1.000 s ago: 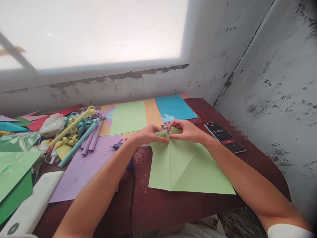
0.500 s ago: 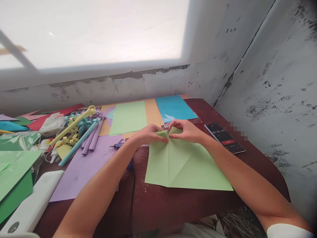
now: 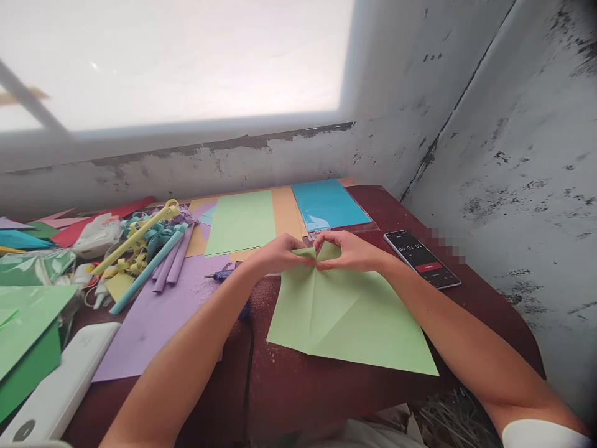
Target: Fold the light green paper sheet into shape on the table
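Both hands, left hand (image 3: 280, 254) and right hand (image 3: 351, 251), have fingers pinching the far edge of the light green paper (image 3: 345, 314), which lies creased on the dark red table (image 3: 298, 392), phone (image 3: 422, 259) nearby.

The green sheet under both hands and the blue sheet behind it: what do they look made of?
The green sheet looks like thin matte paper: it holds sharp creases and shows no glare. The blue sheet seems glossy, possibly paper in a clear plastic sleeve: white reflections run along its near edge.
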`<state>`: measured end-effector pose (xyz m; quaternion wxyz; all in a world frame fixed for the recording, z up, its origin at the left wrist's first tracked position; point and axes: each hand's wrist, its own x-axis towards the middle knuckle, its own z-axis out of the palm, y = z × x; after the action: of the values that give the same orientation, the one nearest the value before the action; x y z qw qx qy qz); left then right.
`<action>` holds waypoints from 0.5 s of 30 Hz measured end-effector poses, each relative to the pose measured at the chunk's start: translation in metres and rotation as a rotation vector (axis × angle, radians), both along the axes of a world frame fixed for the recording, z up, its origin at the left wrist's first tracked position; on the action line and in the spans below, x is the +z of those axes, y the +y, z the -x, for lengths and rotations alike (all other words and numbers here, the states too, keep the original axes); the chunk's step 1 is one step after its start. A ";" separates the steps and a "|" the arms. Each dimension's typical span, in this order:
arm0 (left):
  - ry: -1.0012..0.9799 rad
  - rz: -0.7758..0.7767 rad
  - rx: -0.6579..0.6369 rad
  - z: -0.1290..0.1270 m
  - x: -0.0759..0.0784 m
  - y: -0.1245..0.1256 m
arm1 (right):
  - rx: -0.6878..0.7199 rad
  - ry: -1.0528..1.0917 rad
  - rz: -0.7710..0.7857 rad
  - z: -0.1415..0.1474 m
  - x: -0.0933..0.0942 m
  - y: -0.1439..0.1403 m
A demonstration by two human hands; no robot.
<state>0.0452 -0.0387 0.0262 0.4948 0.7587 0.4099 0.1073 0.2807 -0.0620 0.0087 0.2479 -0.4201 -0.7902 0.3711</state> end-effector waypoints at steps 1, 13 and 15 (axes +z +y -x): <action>-0.005 -0.008 0.004 0.000 0.000 0.000 | -0.005 0.004 -0.006 0.000 0.000 0.000; 0.109 0.014 -0.050 0.001 0.001 0.003 | 0.005 -0.006 0.011 0.001 -0.004 0.002; 0.116 -0.005 -0.044 0.001 0.001 0.003 | 0.003 -0.006 0.015 0.001 -0.004 0.002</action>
<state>0.0443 -0.0359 0.0271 0.4703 0.7739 0.4208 0.0531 0.2794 -0.0602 0.0046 0.2418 -0.4220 -0.7886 0.3763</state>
